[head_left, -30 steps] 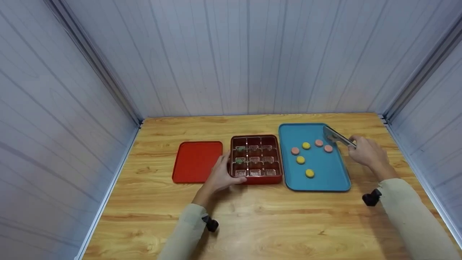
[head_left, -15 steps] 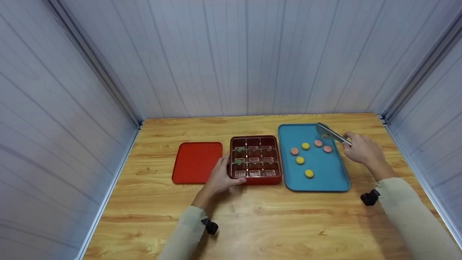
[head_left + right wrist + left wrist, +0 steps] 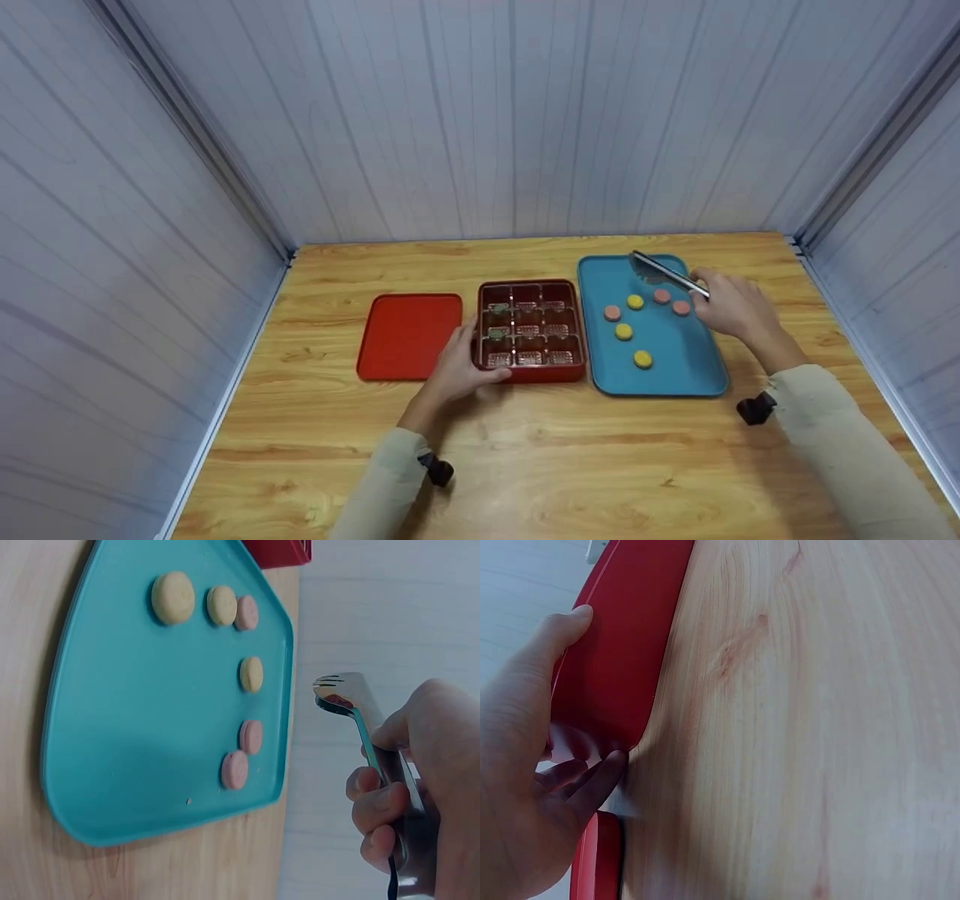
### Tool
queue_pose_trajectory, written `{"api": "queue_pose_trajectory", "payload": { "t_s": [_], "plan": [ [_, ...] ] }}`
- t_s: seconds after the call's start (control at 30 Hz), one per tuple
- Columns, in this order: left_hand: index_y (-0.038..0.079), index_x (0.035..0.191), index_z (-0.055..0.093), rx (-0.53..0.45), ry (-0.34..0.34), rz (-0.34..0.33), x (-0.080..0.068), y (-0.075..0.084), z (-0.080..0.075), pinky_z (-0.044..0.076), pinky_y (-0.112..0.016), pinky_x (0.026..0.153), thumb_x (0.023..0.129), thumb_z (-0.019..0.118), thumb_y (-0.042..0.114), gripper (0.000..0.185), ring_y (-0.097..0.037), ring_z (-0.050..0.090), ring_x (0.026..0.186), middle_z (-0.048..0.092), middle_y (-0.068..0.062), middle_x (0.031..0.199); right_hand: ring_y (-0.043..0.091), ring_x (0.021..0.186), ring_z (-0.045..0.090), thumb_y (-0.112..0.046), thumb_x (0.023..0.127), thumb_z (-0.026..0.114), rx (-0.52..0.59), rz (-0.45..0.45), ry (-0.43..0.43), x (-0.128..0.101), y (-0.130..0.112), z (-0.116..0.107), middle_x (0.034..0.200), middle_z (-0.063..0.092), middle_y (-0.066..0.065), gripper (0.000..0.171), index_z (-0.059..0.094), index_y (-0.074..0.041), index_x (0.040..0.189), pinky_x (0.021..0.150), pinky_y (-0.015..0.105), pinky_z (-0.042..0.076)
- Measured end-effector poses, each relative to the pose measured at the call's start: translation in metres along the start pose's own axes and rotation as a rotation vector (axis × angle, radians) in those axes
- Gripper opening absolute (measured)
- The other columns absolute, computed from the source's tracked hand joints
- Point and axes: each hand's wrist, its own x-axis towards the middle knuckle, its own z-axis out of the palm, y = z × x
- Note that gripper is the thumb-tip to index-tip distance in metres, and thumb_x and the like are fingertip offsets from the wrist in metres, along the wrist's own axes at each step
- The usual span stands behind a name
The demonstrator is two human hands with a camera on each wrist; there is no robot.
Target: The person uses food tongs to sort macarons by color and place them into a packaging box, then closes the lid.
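Table: wooden table [image 3: 525, 465]; all items sit toward its far half.
Left hand: left hand [image 3: 459, 369] rests at the near left corner of the red compartment box [image 3: 531, 331]. The left wrist view shows the thumb [image 3: 564, 628] laid along the box's outer wall and the fingers [image 3: 592, 784] curled loosely under its corner, so it grips the box.
Red compartment box: nine cells in a three-by-three grid with a clear liner. Greenish pieces [image 3: 498, 309] lie in the far left cell and the middle left cell. The other cells show only liner ridges, as far as can be made out.
Red lid: flat red lid [image 3: 409, 336] lies just left of the box, near it but apart.
Blue tray: blue tray [image 3: 697, 367] sits just right of the box. It holds six small round cakes. Yellow cakes [image 3: 642, 359]: three, one nearest, one mid-tray, one farther. Pink cakes [image 3: 681, 307]: three, one toward the tray's left side, two side by side toward its far right.
Right hand: right hand [image 3: 731, 306] is over the tray's right edge, fingers clenched round the handle of metal tongs [image 3: 666, 273].
Tongs: they point left and away, with tips above the tray's far part, just beyond the two pink cakes and touching none. The right wrist view shows the tips [image 3: 341, 692] close together with nothing between them.
Writing: no readable brand or label on any item.
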Motion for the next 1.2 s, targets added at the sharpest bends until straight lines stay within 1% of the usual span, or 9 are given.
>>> {"api": "queue_pose_trajectory", "payload": {
  "t_s": [0.07,0.17,0.27,0.3,0.47,0.63,0.83,1.07,1.2],
  "plan": [
    [-0.001,0.177,0.025,0.013,0.004,0.005,0.001,-0.002,0.001,0.049,-0.069,0.124,0.083,0.095,0.063,0.134,-0.050,0.059,0.144,0.052,-0.030,0.161,0.025,0.061,0.052,-0.022,0.113,0.054,-0.009,-0.006,-0.002,0.001,-0.005,0.000,0.083,0.066,0.016,0.038,0.064,0.000,0.143,0.053,0.036,0.036],
    [-0.001,0.178,0.024,-0.004,-0.008,-0.019,0.000,0.004,-0.002,0.046,-0.071,0.126,0.083,0.098,0.054,0.133,-0.052,0.057,0.147,0.050,-0.031,0.164,0.026,0.061,0.053,-0.023,0.113,0.056,-0.021,-0.020,0.005,0.001,-0.015,0.002,0.084,0.067,0.018,0.038,0.065,-0.001,0.143,0.052,0.035,0.036],
    [0.001,0.179,0.022,0.002,-0.019,-0.033,0.000,0.004,-0.003,0.045,-0.071,0.128,0.083,0.099,0.052,0.133,-0.053,0.055,0.150,0.048,-0.030,0.167,0.025,0.058,0.052,-0.024,0.113,0.058,-0.025,-0.040,0.015,0.001,-0.025,0.003,0.079,0.065,0.016,0.039,0.066,-0.002,0.145,0.051,0.035,0.036],
    [0.001,0.179,0.021,-0.009,-0.028,-0.050,-0.001,0.007,-0.004,0.042,-0.073,0.129,0.082,0.101,0.046,0.134,-0.054,0.053,0.152,0.046,-0.030,0.170,0.025,0.057,0.051,-0.025,0.114,0.059,-0.027,-0.048,0.018,0.001,-0.029,0.004,0.077,0.063,0.014,0.039,0.067,-0.002,0.145,0.051,0.035,0.035],
    [0.002,0.179,0.021,0.004,-0.029,-0.070,-0.002,0.007,-0.005,0.043,-0.071,0.130,0.081,0.102,0.044,0.134,-0.052,0.054,0.152,0.046,-0.029,0.170,0.022,0.055,0.047,-0.027,0.114,0.061,-0.016,-0.098,0.018,0.000,-0.044,0.007,0.071,0.058,0.009,0.036,0.069,-0.005,0.142,0.050,0.034,0.034],
    [0.002,0.179,0.022,-0.006,-0.024,-0.062,0.000,0.009,-0.004,0.044,-0.070,0.130,0.082,0.101,0.042,0.132,-0.050,0.055,0.151,0.048,-0.028,0.169,0.020,0.051,0.044,-0.020,0.113,0.060,-0.008,-0.153,0.057,0.000,-0.054,0.009,0.069,0.058,0.008,0.030,0.070,-0.007,0.137,0.048,0.032,0.033],
    [0.005,0.179,0.026,-0.019,-0.024,-0.058,-0.002,0.009,-0.004,0.046,-0.067,0.128,0.083,0.101,0.042,0.127,-0.045,0.055,0.149,0.051,-0.026,0.166,0.016,0.047,0.037,-0.019,0.112,0.061,-0.016,-0.223,0.082,-0.002,-0.068,0.018,0.062,0.055,0.005,0.028,0.073,-0.008,0.135,0.045,0.028,0.026],
    [0.004,0.179,0.025,-0.017,-0.021,-0.050,-0.002,0.007,-0.003,0.046,-0.066,0.129,0.082,0.101,0.042,0.129,-0.044,0.056,0.148,0.052,-0.026,0.165,0.014,0.046,0.035,-0.017,0.111,0.063,-0.013,-0.288,0.072,-0.005,-0.088,0.027,0.059,0.052,0.004,0.028,0.074,-0.007,0.135,0.046,0.027,0.025],
    [0.003,0.179,0.025,-0.029,-0.021,-0.054,-0.002,0.008,-0.002,0.045,-0.067,0.130,0.082,0.101,0.044,0.130,-0.045,0.056,0.149,0.051,-0.026,0.165,0.014,0.049,0.034,-0.020,0.112,0.065,-0.034,-0.304,0.061,-0.007,-0.100,0.031,0.064,0.062,0.004,0.025,0.074,-0.011,0.132,0.047,0.027,0.022]
  ]
}}
